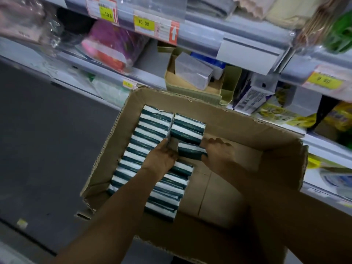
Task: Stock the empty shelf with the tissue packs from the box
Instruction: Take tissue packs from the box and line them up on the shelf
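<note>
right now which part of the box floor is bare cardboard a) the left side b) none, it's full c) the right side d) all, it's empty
c: the tissue packs fill the left side of the box, while bare cardboard shows on the right.

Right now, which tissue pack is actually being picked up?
The tilted pack between the left hand and right hand; the others stand packed in rows.

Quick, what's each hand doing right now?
Left hand: fingers reach down between the tissue packs; grip cannot be told.
Right hand: holds one tissue pack.
</note>
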